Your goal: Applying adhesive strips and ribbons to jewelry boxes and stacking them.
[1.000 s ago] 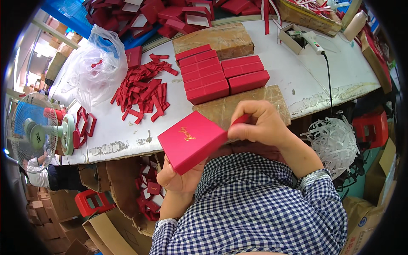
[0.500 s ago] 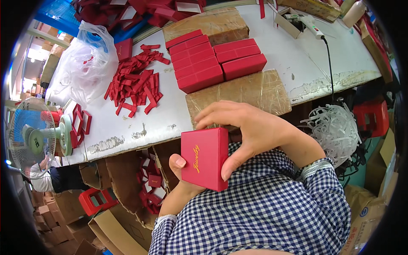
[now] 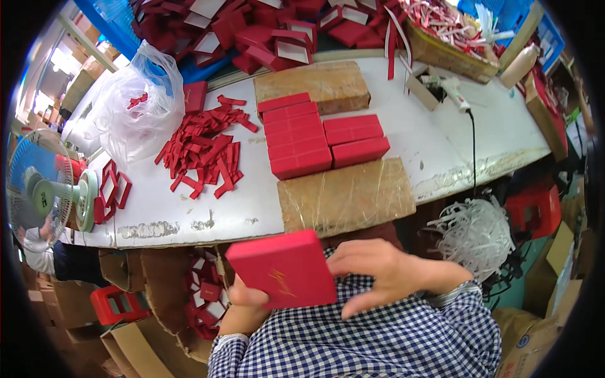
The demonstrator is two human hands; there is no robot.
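A scuffed white table (image 3: 435, 157) bears red strips (image 3: 205, 151) and brown packages (image 3: 346, 196).

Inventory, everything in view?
table: one, white, centre
held box: one, red, lower centre
box rows: two, red, centre
wrapped packages: two, brown, beside rows
ribbon pieces: many, red, left
loose boxes: many, red, far side
bag: one, translucent, left
fan: one, pale green, left
corded device: one, white, right
strip bundle: one, white, right
stools: two, red, left and right
cartons: several, brown, lower corners
co-worker: one, white sleeve, left
left hand: one, bare, holding box
right hand: one, bare, beside box
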